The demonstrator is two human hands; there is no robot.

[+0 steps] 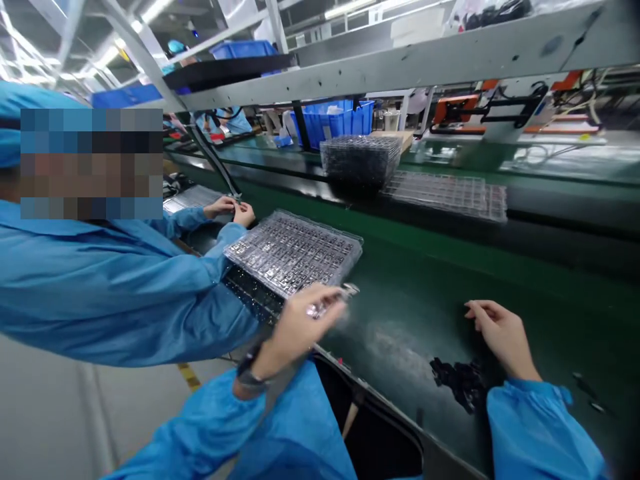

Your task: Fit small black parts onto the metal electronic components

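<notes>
green worktop [425, 280]: smooth and flat, scuffed pale near the middle; small stuff could be swept off if brushed by a blue cuff [530, 395].
co-worker's blue sleeve [125, 300]: soft, wrinkled cloth, right beside the clear plastic tray [327, 241]; a spill would probably be caused if that arm got swung.
stacked trays [360, 160]: see-through gridded plastic, piled toward the back.
clear plastic tray: shallow rectangle, stiff rim, set at the worktop's near edge, rows filled with silvery pieces [280, 250].
left hand [305, 320]: curled around shiny metal parts [317, 309], a bit blurry.
right hand [500, 333]: thumb and fingers brought together above the worktop; can't be told if anything tiny is pinched.
black scraps [460, 383]: thin, glossy, crumpled-looking, heaped just beside the right hand.
shiny metal parts: hard, exact shape lost to blur; could be dropped if gripped too loosely.
</notes>
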